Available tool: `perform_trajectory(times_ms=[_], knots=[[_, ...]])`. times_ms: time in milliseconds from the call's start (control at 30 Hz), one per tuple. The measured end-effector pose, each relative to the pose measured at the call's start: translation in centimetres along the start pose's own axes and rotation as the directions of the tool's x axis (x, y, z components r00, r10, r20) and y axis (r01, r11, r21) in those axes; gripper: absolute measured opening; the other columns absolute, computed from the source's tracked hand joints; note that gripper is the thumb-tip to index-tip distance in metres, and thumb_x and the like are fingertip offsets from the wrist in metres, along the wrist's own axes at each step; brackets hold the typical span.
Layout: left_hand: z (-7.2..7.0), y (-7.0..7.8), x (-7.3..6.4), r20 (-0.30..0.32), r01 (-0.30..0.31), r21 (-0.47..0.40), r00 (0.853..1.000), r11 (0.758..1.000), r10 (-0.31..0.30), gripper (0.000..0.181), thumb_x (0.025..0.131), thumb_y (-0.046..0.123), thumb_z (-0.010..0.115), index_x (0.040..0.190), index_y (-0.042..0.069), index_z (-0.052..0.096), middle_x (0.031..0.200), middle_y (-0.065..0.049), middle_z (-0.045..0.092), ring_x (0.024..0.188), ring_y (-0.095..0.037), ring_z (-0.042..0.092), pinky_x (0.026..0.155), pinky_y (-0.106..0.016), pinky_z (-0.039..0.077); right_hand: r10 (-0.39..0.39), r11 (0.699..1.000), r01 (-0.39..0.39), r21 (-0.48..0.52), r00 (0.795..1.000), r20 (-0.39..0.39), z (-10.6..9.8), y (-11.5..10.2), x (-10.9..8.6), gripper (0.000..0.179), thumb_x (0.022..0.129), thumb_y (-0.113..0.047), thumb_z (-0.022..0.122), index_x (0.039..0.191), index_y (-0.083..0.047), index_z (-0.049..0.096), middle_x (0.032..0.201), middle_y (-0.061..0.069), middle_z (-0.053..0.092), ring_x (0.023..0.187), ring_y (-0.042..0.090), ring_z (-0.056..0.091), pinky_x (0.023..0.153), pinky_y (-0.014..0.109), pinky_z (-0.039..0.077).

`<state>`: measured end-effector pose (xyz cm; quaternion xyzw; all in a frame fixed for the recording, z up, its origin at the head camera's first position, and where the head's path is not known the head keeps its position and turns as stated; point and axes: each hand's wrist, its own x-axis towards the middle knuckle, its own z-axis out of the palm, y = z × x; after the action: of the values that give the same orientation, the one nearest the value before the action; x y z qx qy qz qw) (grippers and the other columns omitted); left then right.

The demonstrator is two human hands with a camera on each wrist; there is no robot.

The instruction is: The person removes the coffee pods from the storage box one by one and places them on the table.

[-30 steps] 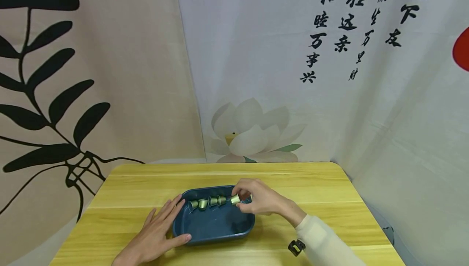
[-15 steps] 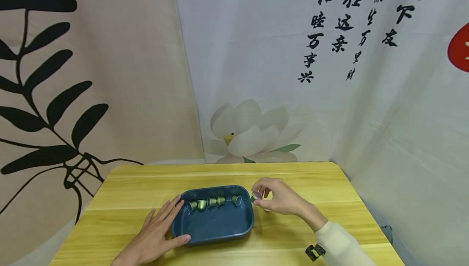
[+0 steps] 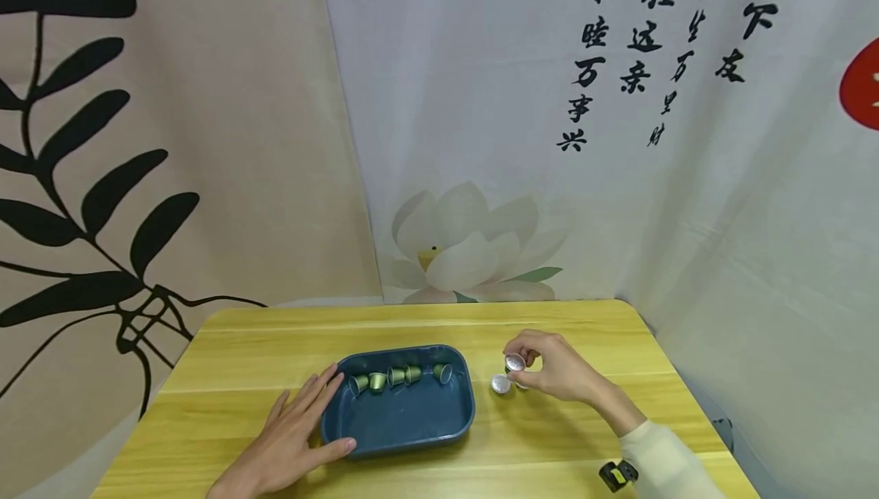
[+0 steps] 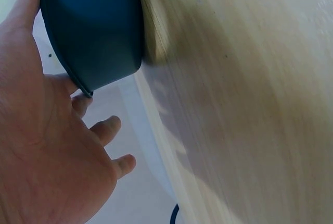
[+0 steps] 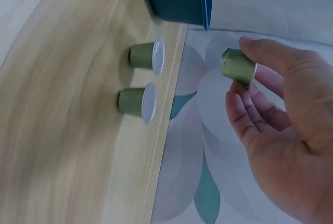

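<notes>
A small green capsule [image 3: 515,362] with a silvery lid is pinched between the thumb and fingers of the right hand [image 3: 563,369], held up off the table with its lid facing the person. Just below those fingers, two more capsules stand upright on the table, lids up: one [image 5: 146,57] nearer the tray, the other [image 5: 136,103] beside it, the two a little apart. Well to the left of the right hand, between both hands, sits a dark blue tray [image 3: 398,423]. Five green capsules lie on their sides or tilted along its far half: four toward the left hand [image 3: 284,438], one [image 3: 442,373] toward the right hand. The left hand grasps nothing; its fingers are extended and its thumb and fingertips touch the tray's left end. Under everything is a wooden table [image 3: 584,445]. Beyond the hands hangs a pale cloth [image 3: 481,102] with black writing and a flower.
</notes>
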<state>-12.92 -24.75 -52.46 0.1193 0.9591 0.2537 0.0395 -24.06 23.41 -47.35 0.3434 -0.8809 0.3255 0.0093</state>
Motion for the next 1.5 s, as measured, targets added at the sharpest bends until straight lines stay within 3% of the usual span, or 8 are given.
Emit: perform_trajectory(times_ms=[300, 533, 900, 1233, 1500], knots=[[0.0, 0.0, 0.1, 0.007, 0.004, 0.008, 1.000, 1.000, -0.004, 0.104, 0.101, 0.075, 0.071, 0.182, 0.024, 0.029, 0.191, -0.008, 0.021, 0.171, -0.056, 0.028, 0.122, -0.096, 0.016, 0.072, 0.997, -0.073, -0.028, 0.997, -0.026, -0.9, 1.6, -1.5, 0.027, 0.094, -0.012, 0.092, 0.118, -0.014, 0.080, 0.105, -0.010, 0.076, 0.094, 0.002, 0.068, 0.088, 0.035, 0.066], [0.0, 0.0, 0.1, -0.001, 0.000, 0.012, 1.000, 1.000, 0.000, 0.104, 0.101, 0.074, 0.071, 0.181, 0.024, 0.030, 0.191, -0.009, 0.022, 0.171, -0.056, 0.029, 0.122, -0.096, 0.017, 0.111, 0.993, -0.113, -0.027, 0.993, -0.045, -1.3, 2.7, -2.6, 0.026, 0.094, -0.010, 0.092, 0.117, -0.013, 0.080, 0.107, -0.007, 0.078, 0.095, 0.006, 0.069, 0.087, 0.034, 0.066], [0.0, 0.0, 0.1, -0.003, -0.003, 0.003, 1.000, 1.000, 0.003, 0.103, 0.101, 0.072, 0.072, 0.181, 0.023, 0.030, 0.191, -0.010, 0.022, 0.171, -0.056, 0.028, 0.122, -0.095, 0.016, 0.172, 0.985, -0.171, -0.026, 0.985, -0.001, -1.1, 4.4, -3.6, 0.030, 0.095, -0.013, 0.092, 0.120, -0.005, 0.079, 0.111, -0.002, 0.078, 0.100, 0.012, 0.071, 0.089, 0.040, 0.067], [0.0, -0.1, 0.1, -0.002, 0.002, 0.001, 1.000, 1.000, -0.002, 0.104, 0.101, 0.073, 0.072, 0.181, 0.024, 0.030, 0.191, -0.009, 0.022, 0.171, -0.056, 0.028, 0.123, -0.095, 0.015, 0.253, 0.967, -0.252, -0.025, 0.967, 0.031, 0.3, 5.7, -3.9, 0.034, 0.094, -0.008, 0.091, 0.124, 0.000, 0.078, 0.116, 0.002, 0.079, 0.105, 0.017, 0.073, 0.091, 0.035, 0.067], [-0.1, 0.0, 0.1, -0.001, 0.000, 0.005, 1.000, 1.000, 0.000, 0.104, 0.101, 0.074, 0.072, 0.181, 0.025, 0.030, 0.191, -0.010, 0.022, 0.171, -0.056, 0.028, 0.123, -0.095, 0.016, 0.264, 0.964, -0.261, -0.056, 0.963, 0.056, 1.1, 6.5, -3.9, 0.036, 0.094, -0.010, 0.091, 0.125, 0.001, 0.077, 0.119, 0.003, 0.078, 0.106, 0.016, 0.072, 0.090, 0.031, 0.065]])
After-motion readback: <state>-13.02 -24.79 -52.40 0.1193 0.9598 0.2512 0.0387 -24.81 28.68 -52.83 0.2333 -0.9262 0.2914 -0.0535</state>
